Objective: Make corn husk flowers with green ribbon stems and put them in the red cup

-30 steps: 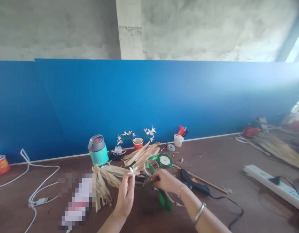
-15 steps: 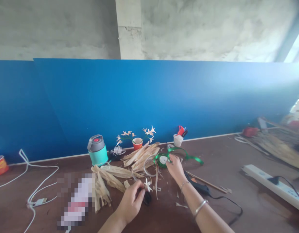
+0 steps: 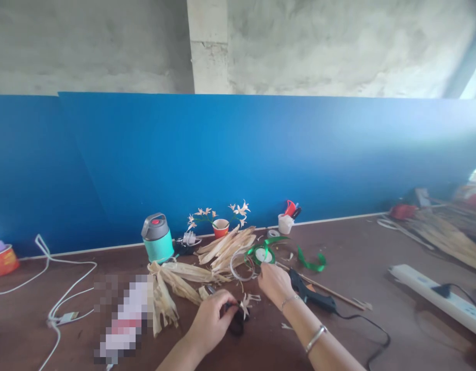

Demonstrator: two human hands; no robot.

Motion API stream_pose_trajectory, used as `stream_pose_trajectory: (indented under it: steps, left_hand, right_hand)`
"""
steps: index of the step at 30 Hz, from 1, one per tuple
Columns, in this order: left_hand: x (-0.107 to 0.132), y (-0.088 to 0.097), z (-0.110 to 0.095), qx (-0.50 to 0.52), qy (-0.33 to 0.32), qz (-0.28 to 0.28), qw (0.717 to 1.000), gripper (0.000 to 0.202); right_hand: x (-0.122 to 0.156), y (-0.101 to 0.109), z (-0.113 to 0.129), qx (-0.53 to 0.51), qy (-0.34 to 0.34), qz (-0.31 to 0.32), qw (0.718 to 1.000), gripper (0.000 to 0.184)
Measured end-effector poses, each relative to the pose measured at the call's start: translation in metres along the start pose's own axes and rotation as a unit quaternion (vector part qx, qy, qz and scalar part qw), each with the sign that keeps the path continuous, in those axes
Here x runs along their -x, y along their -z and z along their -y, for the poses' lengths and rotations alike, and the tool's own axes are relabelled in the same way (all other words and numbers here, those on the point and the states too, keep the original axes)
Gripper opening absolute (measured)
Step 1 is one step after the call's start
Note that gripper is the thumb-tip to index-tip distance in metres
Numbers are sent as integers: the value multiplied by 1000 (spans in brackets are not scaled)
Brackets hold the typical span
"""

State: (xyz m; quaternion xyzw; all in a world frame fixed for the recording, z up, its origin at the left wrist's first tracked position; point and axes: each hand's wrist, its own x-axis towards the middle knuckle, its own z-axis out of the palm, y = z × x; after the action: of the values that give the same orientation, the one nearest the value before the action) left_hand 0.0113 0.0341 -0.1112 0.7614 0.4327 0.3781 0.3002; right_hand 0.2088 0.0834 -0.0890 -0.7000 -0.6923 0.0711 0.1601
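My left hand is closed in a pinch on a small white flower with pointed petals. Under and beside those fingers lie black loop handles, partly covered. My right hand has its fingers curled together just right of the flower; whatever it holds, if anything, is hidden. Beyond its fingers sits a spool of green ribbon, with a loose green ribbon end curling on the table to the right. A black glue gun and a thin stick lie beside my right wrist.
Dried corn husks spread across the middle. Behind them are a teal jar, a paper cup with husk flowers, and a white cup of pens. A power strip lies right; white cables lie left.
My right hand has drawn back from the ribbon spool toward me. The green ribbon end now lies lower and curled at the right. The flower has shifted slightly right and tilted.
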Motion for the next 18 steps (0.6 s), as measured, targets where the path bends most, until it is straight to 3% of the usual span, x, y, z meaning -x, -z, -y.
stream_pose_trajectory:
  steps: [3, 9, 13, 18]
  left_hand:
    - [-2, 1, 3, -6, 13, -56, 998, 14]
    - [-8, 11, 21, -34, 71, -183, 980, 21]
    - [-9, 15, 33, -42, 92, -197, 975, 18]
    - [-9, 11, 34, -66, 70, -174, 980, 16]
  right_hand:
    - [0, 6, 3, 4, 10, -14, 1000, 23]
    - [11, 7, 24, -43, 155, -6, 987, 22]
    - [16, -1, 31, -48, 207, 5, 977, 21]
    - [17, -10, 27, -31, 218, 1, 975, 19]
